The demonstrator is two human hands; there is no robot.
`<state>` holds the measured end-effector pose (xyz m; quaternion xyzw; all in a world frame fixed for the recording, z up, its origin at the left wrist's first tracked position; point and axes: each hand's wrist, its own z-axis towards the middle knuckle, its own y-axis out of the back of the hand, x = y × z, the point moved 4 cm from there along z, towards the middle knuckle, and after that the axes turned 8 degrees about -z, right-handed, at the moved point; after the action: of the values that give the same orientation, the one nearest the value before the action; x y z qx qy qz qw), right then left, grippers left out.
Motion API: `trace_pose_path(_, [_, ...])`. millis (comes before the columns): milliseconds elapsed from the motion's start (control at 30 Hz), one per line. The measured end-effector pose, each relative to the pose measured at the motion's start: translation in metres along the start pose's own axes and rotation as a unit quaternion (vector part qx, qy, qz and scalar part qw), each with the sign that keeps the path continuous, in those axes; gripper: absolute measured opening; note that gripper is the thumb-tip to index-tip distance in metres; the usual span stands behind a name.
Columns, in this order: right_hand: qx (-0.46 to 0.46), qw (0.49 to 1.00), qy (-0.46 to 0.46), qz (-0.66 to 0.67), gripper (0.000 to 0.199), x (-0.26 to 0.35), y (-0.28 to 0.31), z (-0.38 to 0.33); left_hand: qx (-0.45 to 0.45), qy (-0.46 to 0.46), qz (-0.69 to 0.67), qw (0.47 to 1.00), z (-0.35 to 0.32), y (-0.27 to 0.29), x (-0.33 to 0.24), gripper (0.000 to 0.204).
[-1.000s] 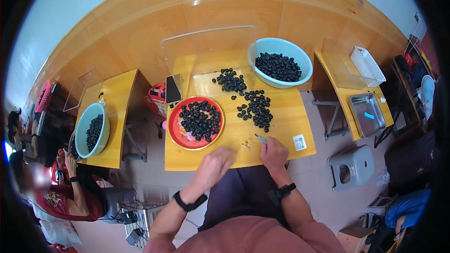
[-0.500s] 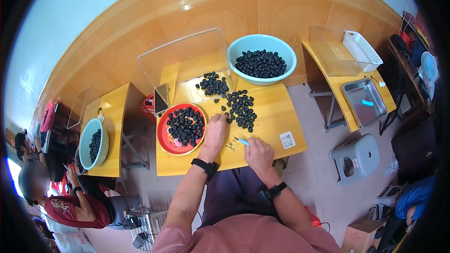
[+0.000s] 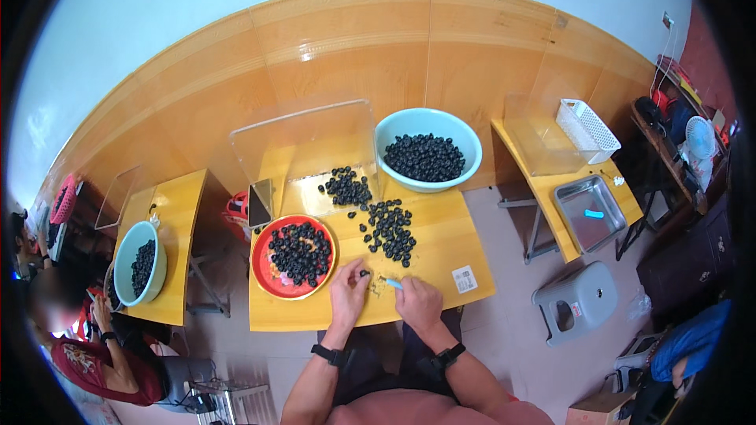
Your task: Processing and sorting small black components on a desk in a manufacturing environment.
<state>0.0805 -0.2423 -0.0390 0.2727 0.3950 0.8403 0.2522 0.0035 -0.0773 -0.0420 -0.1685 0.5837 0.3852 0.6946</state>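
My left hand (image 3: 346,291) pinches a dark round berry (image 3: 364,273) between thumb and fingertips, just above the table. My right hand (image 3: 419,301) is closed around a small light-blue tool (image 3: 394,283); its tip points left toward the berry and is too small to make out. Small brownish scraps (image 3: 378,286) lie on the wood between my hands. Left of my left hand, a red plate with a yellow rim (image 3: 260,274) holds many dark berries (image 3: 301,255). Beyond my hands, loose berries (image 3: 390,228) are spread on the yellow table (image 3: 441,228).
A light-blue basin (image 3: 475,153) of berries stands at the back, beside a clear upright panel (image 3: 299,138). A phone-like dark slab (image 3: 260,203) leans behind the plate. At right are a metal tray (image 3: 571,224) and grey stool (image 3: 579,299). A person in dark red (image 3: 102,370) works at left.
My left hand has drawn back from the berry pile toward my right hand, now with a berry in its fingers. The view has tilted up, so the table sits lower.
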Motion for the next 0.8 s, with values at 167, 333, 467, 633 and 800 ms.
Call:
trace_pose_path(167, [-0.011, 1.000, 0.009, 0.001, 0.014, 0.001, 0.002, -0.003, -0.032, 0.051, -0.130, 0.990, -0.012, 0.001, 0.007, 0.015])
trace_pose_path(333, [-0.003, 1.000, 0.010, 0.009, 0.016, -0.002, -0.003, 0.002, -0.019, -0.025, -0.047, 0.998, -0.004, 0.003, 0.003, 0.016])
trace_pose_path(467, [0.007, 0.999, 0.014, -0.028, 0.015, -0.002, -0.001, 0.007, -0.019, 0.052, -0.124, 0.991, -0.003, -0.005, 0.012, 0.030])
trace_pose_path(633, [0.001, 1.000, 0.019, -0.020, 0.014, -0.002, -0.003, 0.006, -0.008, 0.043, -0.162, 0.986, -0.004, -0.006, 0.018, 0.028])
trace_pose_path(800, [-0.029, 0.998, 0.046, -0.010, 0.011, 0.005, 0.007, 0.005, 0.026, -0.008, -0.045, 0.999, -0.008, -0.005, 0.005, 0.030])
